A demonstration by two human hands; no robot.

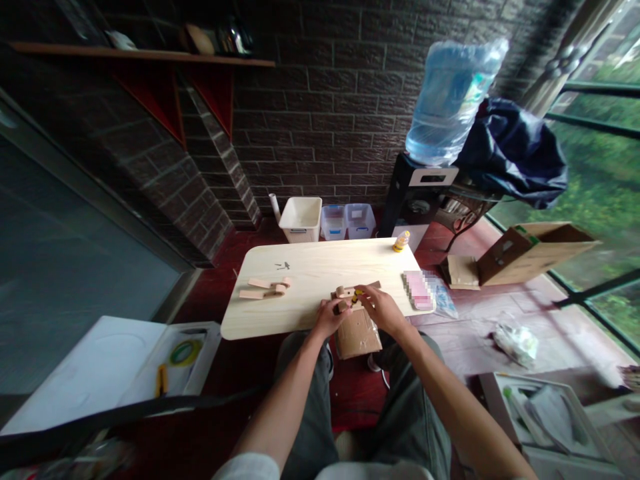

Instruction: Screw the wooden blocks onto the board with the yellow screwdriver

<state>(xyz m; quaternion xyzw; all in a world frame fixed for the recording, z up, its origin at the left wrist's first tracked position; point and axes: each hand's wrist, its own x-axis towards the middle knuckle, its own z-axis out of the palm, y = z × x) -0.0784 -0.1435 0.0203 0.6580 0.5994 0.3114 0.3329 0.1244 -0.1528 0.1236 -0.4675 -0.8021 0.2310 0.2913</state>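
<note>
At the front edge of the light wooden table (310, 267), my left hand (327, 318) is closed on a small wooden assembly (341, 292) of strips and rounded blocks. My right hand (384, 309) grips a yellow-and-black screwdriver (357, 296), its tip close to the wood by my left fingers. Whether the tip touches a screw is too small to tell. Toward the table's left lie more wooden strips (254, 294) with rounded blocks at their ends. Behind them are a few small dark metal pieces (284, 266).
A small yellow-capped bottle (401, 241) stands at the table's back right corner. A blurred pink item (419, 291) lies at the right edge. Below my hands is a cardboard box (357, 333). Plastic bins (301, 230) and a water dispenser (417, 193) stand beyond the table.
</note>
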